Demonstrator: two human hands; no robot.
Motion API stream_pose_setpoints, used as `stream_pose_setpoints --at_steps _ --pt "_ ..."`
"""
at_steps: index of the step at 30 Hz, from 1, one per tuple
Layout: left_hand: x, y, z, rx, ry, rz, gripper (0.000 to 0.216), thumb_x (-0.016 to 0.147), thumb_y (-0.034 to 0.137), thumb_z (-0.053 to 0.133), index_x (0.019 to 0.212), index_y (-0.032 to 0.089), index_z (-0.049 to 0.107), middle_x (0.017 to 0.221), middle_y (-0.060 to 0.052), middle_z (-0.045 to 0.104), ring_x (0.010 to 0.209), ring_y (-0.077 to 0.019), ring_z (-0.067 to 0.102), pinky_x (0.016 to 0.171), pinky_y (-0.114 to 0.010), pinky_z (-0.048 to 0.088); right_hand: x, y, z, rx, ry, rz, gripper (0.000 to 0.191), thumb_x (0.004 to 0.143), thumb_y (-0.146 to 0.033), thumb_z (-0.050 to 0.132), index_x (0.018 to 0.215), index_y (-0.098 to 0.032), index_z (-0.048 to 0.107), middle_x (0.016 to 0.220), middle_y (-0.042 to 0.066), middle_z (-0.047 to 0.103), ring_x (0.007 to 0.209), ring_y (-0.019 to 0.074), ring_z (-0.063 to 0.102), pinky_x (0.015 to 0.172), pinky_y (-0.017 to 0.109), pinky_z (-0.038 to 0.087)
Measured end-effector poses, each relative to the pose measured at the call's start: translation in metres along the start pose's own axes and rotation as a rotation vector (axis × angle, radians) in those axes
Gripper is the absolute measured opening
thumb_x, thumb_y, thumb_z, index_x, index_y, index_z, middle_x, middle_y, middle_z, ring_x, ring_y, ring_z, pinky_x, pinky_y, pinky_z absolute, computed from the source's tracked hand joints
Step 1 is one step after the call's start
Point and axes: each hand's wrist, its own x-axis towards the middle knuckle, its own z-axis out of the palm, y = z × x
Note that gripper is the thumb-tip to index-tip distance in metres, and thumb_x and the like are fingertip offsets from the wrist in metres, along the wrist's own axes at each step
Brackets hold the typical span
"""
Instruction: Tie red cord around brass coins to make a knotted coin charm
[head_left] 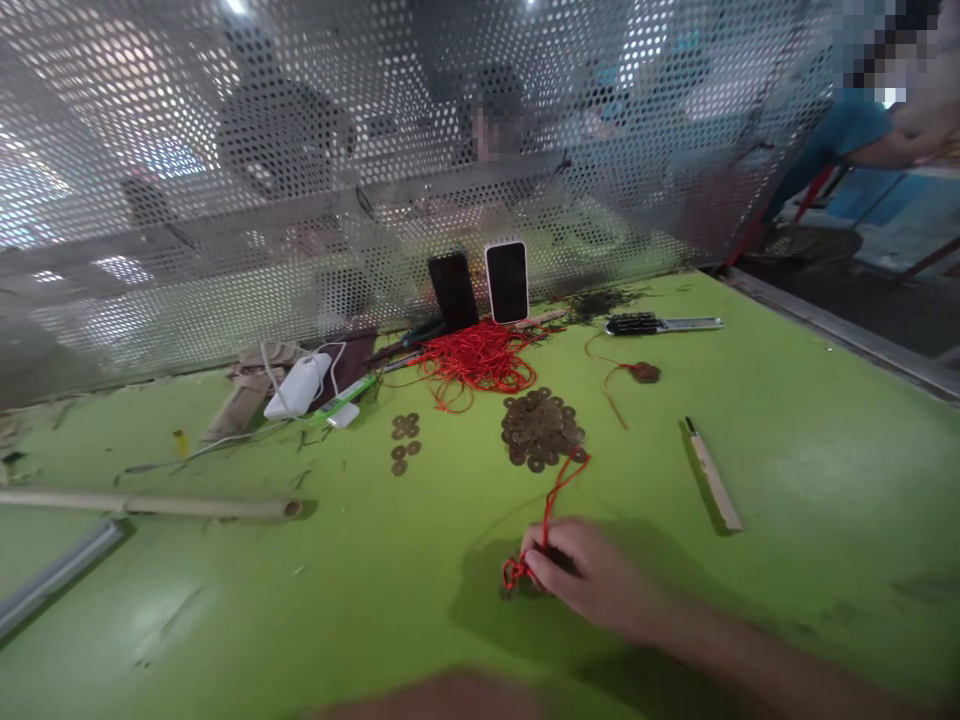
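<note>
Near the front of the green table my right hand (pixel 592 580) is closed, thumb and fingers pinching a red cord (pixel 553 500). The cord's knotted end lies by the fingertips with a few dark round coins (pixel 508 590), partly covered by the hand. From the grip the cord runs up to the edge of a heap of brass-coloured coins with holes (pixel 536 425). At the bottom edge shows only a blurred strip of my left hand (pixel 450 697) or its arm; its fingers are out of sight.
Behind the heap lie tangled red cords (pixel 484 355) and two propped phones (pixel 508 282). Several loose coins (pixel 405 427) sit left. A wooden-handled tool (pixel 714 475), a brush (pixel 660 324) and a corded coin bundle (pixel 645 372) lie right; a bamboo stick (pixel 187 505) lies left.
</note>
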Motion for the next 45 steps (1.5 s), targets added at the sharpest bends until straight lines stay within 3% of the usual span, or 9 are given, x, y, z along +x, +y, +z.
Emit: stream_pose_setpoints --at_steps 3,4,5,10,20,27,31,42,45 --pt "0.034 -0.014 -0.023 -0.032 0.280 -0.117 0.026 0.096 0.028 0.033 0.116 0.023 0.049 0.113 -0.009 0.057 0.106 -0.0211 0.053 0.091 -0.039 0.046 -0.001 -0.003 -0.003 0.039 0.001 -0.096 0.022 0.089 -0.021 0.040 0.071 -0.018 0.053 0.063 -0.001 0.054 0.060 0.0123 0.050 0.057 0.022 0.035" --pt "0.043 -0.020 -0.027 -0.082 0.460 -0.179 0.022 0.095 0.026 0.037 0.111 0.021 0.050 0.109 -0.009 0.058 0.105 -0.0205 0.054 0.092 -0.038 0.044 -0.002 -0.004 -0.004 0.046 0.002 -0.110 0.023 0.090 -0.021 0.039 0.072 -0.019 0.052 0.063 -0.001 0.054 0.060 0.0124 0.050 0.057 0.023 0.035" --pt "0.050 -0.025 -0.029 -0.117 0.546 -0.204 0.019 0.092 0.026 0.044 0.109 0.019 0.050 0.108 -0.009 0.058 0.105 -0.0206 0.053 0.094 -0.038 0.043 -0.002 -0.005 -0.005 0.044 0.006 -0.116 0.023 0.090 -0.021 0.037 0.072 -0.019 0.051 0.062 -0.001 0.052 0.059 0.0125 0.049 0.057 0.023 0.035" --pt "0.061 -0.038 -0.022 -0.209 0.390 -0.198 0.019 0.086 0.022 0.051 0.104 0.016 0.053 0.099 -0.006 0.061 0.091 -0.0169 0.057 0.083 -0.031 0.047 -0.005 -0.005 -0.006 -0.027 0.065 -0.135 0.024 0.095 -0.026 0.033 0.078 -0.019 0.049 0.063 -0.002 0.050 0.060 0.0129 0.050 0.060 0.024 0.035" --pt "0.063 -0.043 -0.017 -0.249 0.343 -0.233 0.023 0.085 0.035 0.054 0.076 0.014 0.059 0.069 0.000 0.056 0.063 -0.0107 0.050 0.060 -0.022 0.041 -0.008 -0.004 -0.005 -0.095 0.015 -0.070 0.025 0.097 -0.029 0.029 0.082 -0.020 0.046 0.063 -0.002 0.050 0.057 0.0127 0.050 0.057 0.025 0.032" --pt "0.064 -0.048 -0.016 -0.577 0.425 -0.208 0.022 0.086 0.033 0.055 0.083 0.013 0.063 0.074 -0.003 0.063 0.069 -0.0121 0.058 0.067 -0.023 0.047 -0.010 -0.005 -0.010 0.012 0.033 -0.108 0.021 0.094 -0.026 0.032 0.080 -0.020 0.046 0.061 -0.002 0.047 0.055 0.0123 0.046 0.053 0.024 0.033" --pt "0.064 -0.052 -0.016 -0.751 0.425 -0.220 0.022 0.086 0.034 0.056 0.084 0.013 0.063 0.069 -0.002 0.061 0.062 -0.0102 0.057 0.061 -0.022 0.049 -0.009 -0.002 -0.009 0.011 0.067 -0.141 0.022 0.092 -0.019 0.031 0.074 -0.020 0.043 0.063 -0.001 0.047 0.057 0.0125 0.046 0.055 0.024 0.034" --pt "0.058 -0.053 -0.021 -0.700 0.331 -0.104 0.013 0.079 0.024 0.065 0.081 0.011 0.068 0.075 -0.005 0.062 0.062 -0.0101 0.056 0.056 -0.022 0.047 -0.003 -0.001 -0.004 -0.114 -0.042 -0.033 0.018 0.087 -0.013 0.042 0.096 -0.021 0.055 0.083 0.002 0.066 0.070 0.0152 0.059 0.061 0.024 0.038" --pt "0.059 -0.053 -0.020 -0.756 0.339 -0.134 0.017 0.081 0.028 0.063 0.082 0.011 0.067 0.072 -0.005 0.062 0.058 -0.0101 0.057 0.053 -0.022 0.048 -0.005 -0.001 -0.003 -0.188 -0.056 -0.022 0.017 0.086 -0.013 0.041 0.091 -0.019 0.056 0.080 0.003 0.066 0.066 0.0152 0.058 0.058 0.025 0.037"
